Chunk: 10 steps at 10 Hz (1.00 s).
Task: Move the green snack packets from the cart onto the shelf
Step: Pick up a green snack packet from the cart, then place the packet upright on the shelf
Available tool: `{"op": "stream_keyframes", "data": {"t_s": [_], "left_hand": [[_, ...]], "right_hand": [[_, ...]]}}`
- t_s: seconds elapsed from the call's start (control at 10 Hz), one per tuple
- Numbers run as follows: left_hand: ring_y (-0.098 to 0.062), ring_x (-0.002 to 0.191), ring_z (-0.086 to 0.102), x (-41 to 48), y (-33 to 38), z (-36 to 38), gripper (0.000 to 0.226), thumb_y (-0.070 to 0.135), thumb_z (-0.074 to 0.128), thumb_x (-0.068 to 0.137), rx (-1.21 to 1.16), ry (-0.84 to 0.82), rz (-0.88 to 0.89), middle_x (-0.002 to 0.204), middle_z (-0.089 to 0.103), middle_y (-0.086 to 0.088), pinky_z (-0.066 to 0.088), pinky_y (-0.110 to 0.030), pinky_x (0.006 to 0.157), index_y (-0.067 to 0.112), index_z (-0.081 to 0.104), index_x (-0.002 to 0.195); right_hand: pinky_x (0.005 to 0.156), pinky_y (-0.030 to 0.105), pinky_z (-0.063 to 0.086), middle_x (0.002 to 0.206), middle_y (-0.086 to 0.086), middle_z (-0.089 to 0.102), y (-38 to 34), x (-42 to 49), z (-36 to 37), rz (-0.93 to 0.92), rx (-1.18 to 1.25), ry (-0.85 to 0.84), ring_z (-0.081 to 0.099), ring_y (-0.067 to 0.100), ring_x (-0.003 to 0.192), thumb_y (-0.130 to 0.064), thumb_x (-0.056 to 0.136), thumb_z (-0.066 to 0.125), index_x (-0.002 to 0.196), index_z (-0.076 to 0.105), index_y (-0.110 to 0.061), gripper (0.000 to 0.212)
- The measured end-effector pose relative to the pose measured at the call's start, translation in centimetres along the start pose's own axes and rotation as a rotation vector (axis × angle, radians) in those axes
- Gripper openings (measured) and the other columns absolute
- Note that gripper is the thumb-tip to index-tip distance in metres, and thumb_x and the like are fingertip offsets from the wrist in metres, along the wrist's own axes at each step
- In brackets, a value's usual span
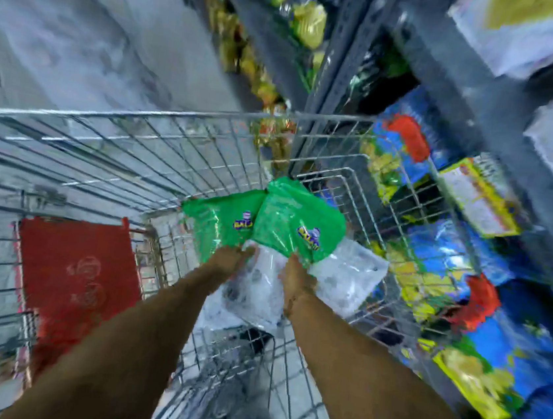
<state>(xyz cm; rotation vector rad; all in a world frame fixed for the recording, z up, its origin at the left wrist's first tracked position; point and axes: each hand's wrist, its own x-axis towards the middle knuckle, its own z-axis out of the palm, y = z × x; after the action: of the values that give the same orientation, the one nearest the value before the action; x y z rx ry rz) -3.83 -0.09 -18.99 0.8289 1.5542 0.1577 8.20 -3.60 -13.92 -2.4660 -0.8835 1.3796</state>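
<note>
Two green snack packets lie side by side deep in the wire cart point(131, 144), over clear plastic wrapping point(259, 286). My left hand point(229, 261) grips the lower edge of the left green packet point(218, 223). My right hand point(295, 273) grips the lower edge of the right green packet point(296, 218). Both arms reach down into the cart basket. The metal shelf point(362, 47) stands to the right of the cart. The whole view is blurred by motion.
A red flap point(78, 276) sits at the cart's near left side. The shelf rack holds yellow-green packets point(306, 23) higher up and blue and yellow packets point(448, 291) lower down, close against the cart's right wall. Grey floor point(81, 32) lies beyond the cart.
</note>
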Motion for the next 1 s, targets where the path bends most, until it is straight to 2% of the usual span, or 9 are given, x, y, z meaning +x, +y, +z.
{"op": "stream_keyframes", "data": {"t_s": [0.1, 0.3, 0.4, 0.5, 0.6, 0.7, 0.8, 0.9, 1.0], "left_hand": [[-0.017, 0.054, 0.052, -0.3, -0.6, 1.7, 0.041, 0.038, 0.050, 0.090, 0.088, -0.050, 0.057, 0.055, 0.046, -0.003, 0.039, -0.022, 0.055, 0.017, 0.045, 0.055], [-0.015, 0.055, 0.049, -2.2, -1.2, 1.7, 0.028, 0.033, 0.056, 0.088, 0.070, -0.010, 0.142, 0.067, 0.053, -0.003, 0.045, -0.020, 0.047, 0.005, 0.057, 0.090], [-0.010, 0.048, 0.049, -6.2, 0.1, 2.1, 0.018, 0.030, 0.057, 0.088, 0.038, 0.050, 0.269, 0.068, 0.056, -0.007, 0.039, -0.019, 0.043, 0.012, 0.055, 0.083], [-0.010, 0.049, 0.050, -10.6, 1.7, 2.7, 0.016, 0.023, 0.057, 0.088, -0.021, 0.101, 0.408, 0.062, 0.055, -0.004, 0.039, -0.019, 0.044, 0.014, 0.058, 0.075], [-0.005, 0.057, 0.052, -17.3, 4.9, 4.0, 0.014, 0.017, 0.055, 0.089, -0.136, 0.159, 0.635, 0.071, 0.056, -0.001, 0.037, -0.007, 0.042, 0.006, 0.060, 0.097], [0.002, 0.059, 0.053, -21.6, 7.1, 5.7, 0.008, 0.013, 0.055, 0.089, -0.186, 0.148, 0.783, 0.072, 0.054, 0.009, 0.037, 0.000, 0.045, 0.016, 0.056, 0.097], [0.011, 0.051, 0.053, -26.2, 10.8, 9.3, 0.009, 0.007, 0.057, 0.087, -0.182, 0.005, 0.998, 0.068, 0.053, 0.006, 0.040, -0.002, 0.049, 0.014, 0.056, 0.093], [0.005, 0.050, 0.049, -28.3, 13.5, 12.2, 0.006, 0.010, 0.060, 0.086, -0.086, -0.133, 1.089, 0.062, 0.048, 0.009, 0.044, -0.016, 0.055, 0.013, 0.058, 0.081], [0.007, 0.050, 0.045, -30.6, 18.9, 18.1, 0.029, 0.009, 0.060, 0.085, 0.087, -0.357, 1.165, 0.058, 0.044, 0.011, 0.039, -0.015, 0.056, 0.020, 0.045, 0.063]], "right_hand": [[0.107, 0.036, 0.038, 0.142, 0.023, 0.043, 0.3, 0.7, 0.7, 0.138, 0.129, -0.009, 0.041, 0.034, 0.133, -0.036, 0.100, 0.026, 0.134, 0.039, 0.008, 0.058], [0.092, 0.032, 0.045, 0.138, 0.022, 0.048, 0.9, -0.9, 0.1, 0.400, 0.508, 0.041, 0.050, 0.032, 0.125, -0.039, 0.097, 0.032, 0.135, 0.036, 0.007, 0.060], [0.096, 0.036, 0.043, 0.138, 0.024, 0.046, 0.2, -4.3, -1.8, 0.374, 0.648, 0.114, 0.049, 0.036, 0.125, -0.035, 0.095, 0.038, 0.134, 0.033, 0.006, 0.057], [0.102, 0.038, 0.039, 0.140, 0.025, 0.045, 0.0, -7.1, -3.8, 0.276, 0.680, 0.180, 0.047, 0.037, 0.127, -0.036, 0.095, 0.040, 0.133, 0.034, 0.005, 0.057], [0.102, 0.037, 0.038, 0.139, 0.024, 0.049, -0.5, -11.6, -8.1, 0.107, 0.750, 0.326, 0.047, 0.036, 0.127, -0.038, 0.092, 0.044, 0.130, 0.044, 0.000, 0.054], [0.097, 0.033, 0.042, 0.129, 0.021, 0.058, 0.2, -14.7, -11.7, -0.068, 0.867, 0.471, 0.054, 0.035, 0.119, -0.036, 0.091, 0.049, 0.126, 0.052, -0.006, 0.046], [0.072, 0.007, 0.044, 0.089, 0.001, 0.067, 2.2, -19.4, -17.4, -0.311, 1.151, 0.683, 0.061, 0.015, 0.081, -0.027, 0.091, 0.052, 0.108, 0.060, -0.011, 0.024], [0.071, 0.008, 0.041, 0.088, -0.002, 0.059, 4.2, -21.0, -20.8, -0.407, 1.324, 0.834, 0.053, 0.012, 0.079, -0.021, 0.092, 0.053, 0.107, 0.057, -0.014, 0.017], [0.076, 0.030, 0.039, 0.091, 0.003, 0.051, 6.8, -22.1, -27.0, -0.433, 1.385, 1.054, 0.046, 0.015, 0.078, -0.026, 0.091, 0.052, 0.090, 0.054, -0.020, 0.007]]}}
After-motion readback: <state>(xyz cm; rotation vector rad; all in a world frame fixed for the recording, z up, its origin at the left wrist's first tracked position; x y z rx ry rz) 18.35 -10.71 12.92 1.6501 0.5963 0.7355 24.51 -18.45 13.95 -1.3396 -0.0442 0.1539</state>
